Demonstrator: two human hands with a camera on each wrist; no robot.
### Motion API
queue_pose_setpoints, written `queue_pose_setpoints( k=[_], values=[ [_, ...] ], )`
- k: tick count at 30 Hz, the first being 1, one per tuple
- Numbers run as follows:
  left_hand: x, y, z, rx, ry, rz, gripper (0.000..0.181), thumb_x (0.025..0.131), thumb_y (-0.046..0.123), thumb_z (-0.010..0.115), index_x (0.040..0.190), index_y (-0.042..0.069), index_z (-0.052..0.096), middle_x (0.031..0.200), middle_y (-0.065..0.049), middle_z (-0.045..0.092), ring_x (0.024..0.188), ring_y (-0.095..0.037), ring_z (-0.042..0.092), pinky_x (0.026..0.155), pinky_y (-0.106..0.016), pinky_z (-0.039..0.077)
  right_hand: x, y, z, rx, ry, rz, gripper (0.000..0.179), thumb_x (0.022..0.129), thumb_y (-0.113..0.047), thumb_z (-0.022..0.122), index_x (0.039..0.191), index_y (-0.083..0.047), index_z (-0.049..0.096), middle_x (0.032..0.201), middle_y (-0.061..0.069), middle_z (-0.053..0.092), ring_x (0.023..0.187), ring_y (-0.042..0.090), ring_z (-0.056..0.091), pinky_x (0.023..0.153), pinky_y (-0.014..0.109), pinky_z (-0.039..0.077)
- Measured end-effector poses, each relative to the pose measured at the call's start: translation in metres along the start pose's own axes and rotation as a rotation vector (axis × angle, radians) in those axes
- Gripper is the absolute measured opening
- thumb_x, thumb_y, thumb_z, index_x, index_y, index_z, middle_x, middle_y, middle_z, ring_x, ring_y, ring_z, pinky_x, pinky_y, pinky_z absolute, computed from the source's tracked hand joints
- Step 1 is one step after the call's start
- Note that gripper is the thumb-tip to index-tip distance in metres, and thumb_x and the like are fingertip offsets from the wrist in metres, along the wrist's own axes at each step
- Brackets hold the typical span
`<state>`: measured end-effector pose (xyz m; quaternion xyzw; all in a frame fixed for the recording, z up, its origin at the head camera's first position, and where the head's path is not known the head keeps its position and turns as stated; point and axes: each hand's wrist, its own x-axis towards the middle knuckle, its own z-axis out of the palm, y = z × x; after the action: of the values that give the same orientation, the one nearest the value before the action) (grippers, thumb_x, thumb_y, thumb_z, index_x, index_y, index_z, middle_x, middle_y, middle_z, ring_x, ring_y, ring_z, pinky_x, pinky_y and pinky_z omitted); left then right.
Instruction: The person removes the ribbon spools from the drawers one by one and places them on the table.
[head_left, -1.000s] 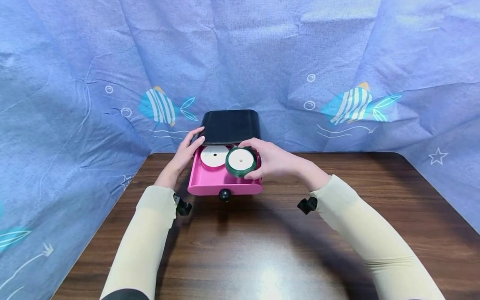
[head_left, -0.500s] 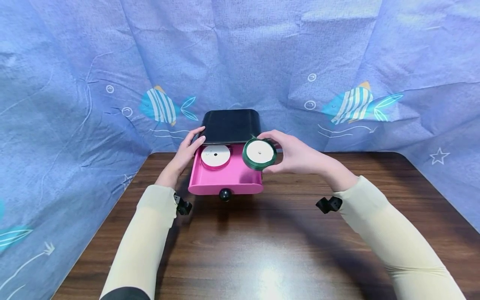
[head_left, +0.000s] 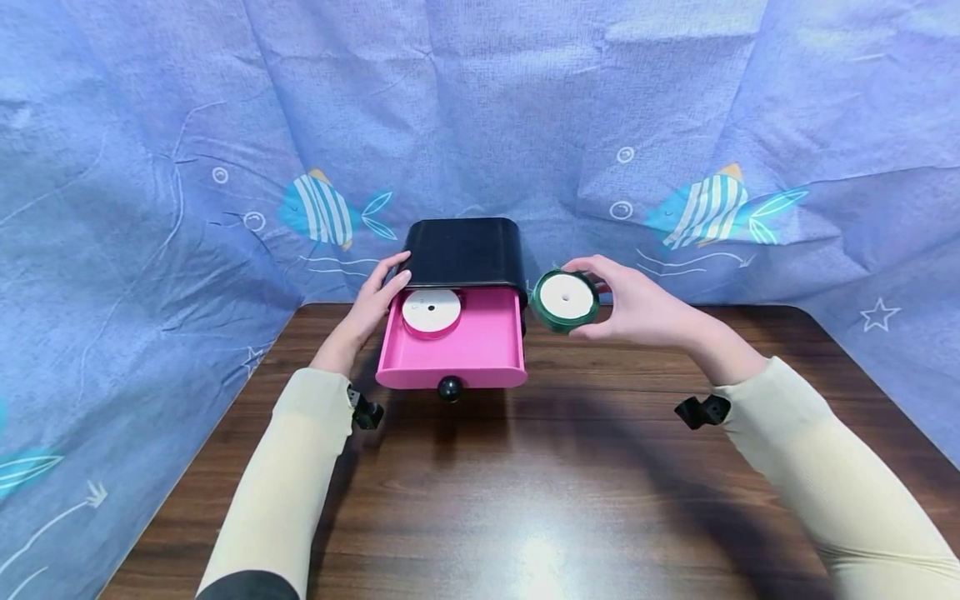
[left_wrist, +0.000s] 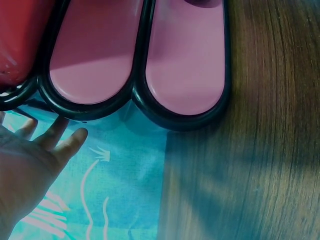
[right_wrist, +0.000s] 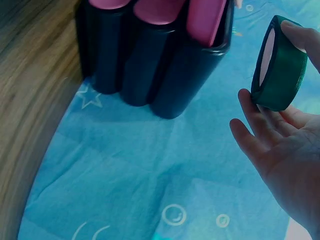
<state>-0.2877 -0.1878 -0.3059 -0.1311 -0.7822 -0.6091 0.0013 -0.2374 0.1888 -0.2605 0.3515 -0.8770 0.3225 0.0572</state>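
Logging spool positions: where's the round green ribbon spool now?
Head view: the round green ribbon spool is held in the right hand, right of the open pink drawer.

Arms (head_left: 277, 467) outstretched, right fingers (head_left: 598, 265) curled

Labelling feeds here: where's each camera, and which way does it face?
Head: head-worn, looking forward and down at the glossy black cabinet and its open pink drawer; left hand, right hand and cream fabric sleeves show.
Left wrist: worn there, facing rounded pink drawer fronts; left hand partly shows.
Right wrist: worn there, facing the cabinet's side; right hand shows, holding the round green ribbon spool.
Head and right wrist share that spool.
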Motion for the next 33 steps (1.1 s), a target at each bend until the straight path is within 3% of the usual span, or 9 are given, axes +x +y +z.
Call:
queue_pose_setpoints(
  k=[10, 17, 22, 27, 33],
  values=[
    [0.0, 0.0, 0.0, 0.007, 0.002, 0.006, 0.056, 0.101, 0.025, 0.045, 0.153, 0.01, 0.03, 0.156, -0.015, 0.024, 0.127, -0.035, 0.043, 0.083, -0.033, 0.044, -0.011, 0.021, 0.001, -0.01, 0.022, 0.038, 0.074, 0.07, -0.011, 0.087, 0.133, -0.004, 0.049, 0.124, 0.009, 0.054, 0.112, 0.027, 0.052, 0.095, 0.047, 0.043],
    [0.001, -0.001, 0.001, 0.004, 0.005, 0.012, 0.055, 0.102, 0.024, 0.045, 0.152, 0.009, 0.03, 0.155, -0.016, 0.025, 0.126, -0.034, 0.043, 0.082, -0.031, 0.044, -0.019, 0.04, 0.002, -0.021, 0.026, 0.12, 0.075, 0.073, -0.013, 0.086, 0.136, -0.004, 0.046, 0.125, 0.013, 0.052, 0.113, 0.03, 0.05, 0.093, 0.048, 0.043],
    [0.001, -0.002, 0.002, 0.001, 0.002, 0.017, 0.055, 0.101, 0.024, 0.045, 0.152, 0.008, 0.031, 0.155, -0.016, 0.025, 0.128, -0.034, 0.041, 0.087, -0.037, 0.044, -0.022, 0.057, 0.005, -0.019, 0.019, 0.162, 0.076, 0.075, -0.018, 0.085, 0.137, -0.002, 0.044, 0.127, 0.017, 0.05, 0.114, 0.034, 0.049, 0.091, 0.05, 0.042],
    [0.001, -0.003, 0.002, 0.004, 0.004, 0.018, 0.055, 0.101, 0.024, 0.045, 0.152, 0.008, 0.03, 0.156, -0.015, 0.024, 0.132, -0.033, 0.038, 0.092, -0.041, 0.042, -0.02, 0.077, 0.013, -0.013, 0.015, 0.203, 0.076, 0.076, -0.014, 0.084, 0.138, 0.0, 0.041, 0.128, 0.021, 0.048, 0.116, 0.037, 0.047, 0.088, 0.053, 0.04],
    [0.001, -0.004, 0.001, -0.008, 0.007, 0.027, 0.055, 0.101, 0.023, 0.044, 0.152, 0.007, 0.03, 0.156, -0.016, 0.024, 0.129, -0.034, 0.04, 0.087, -0.036, 0.043, -0.014, 0.103, 0.031, -0.013, 0.034, 0.245, 0.077, 0.074, -0.01, 0.083, 0.135, 0.005, 0.04, 0.128, 0.026, 0.045, 0.114, 0.039, 0.048, 0.092, 0.054, 0.038]
  ],
)
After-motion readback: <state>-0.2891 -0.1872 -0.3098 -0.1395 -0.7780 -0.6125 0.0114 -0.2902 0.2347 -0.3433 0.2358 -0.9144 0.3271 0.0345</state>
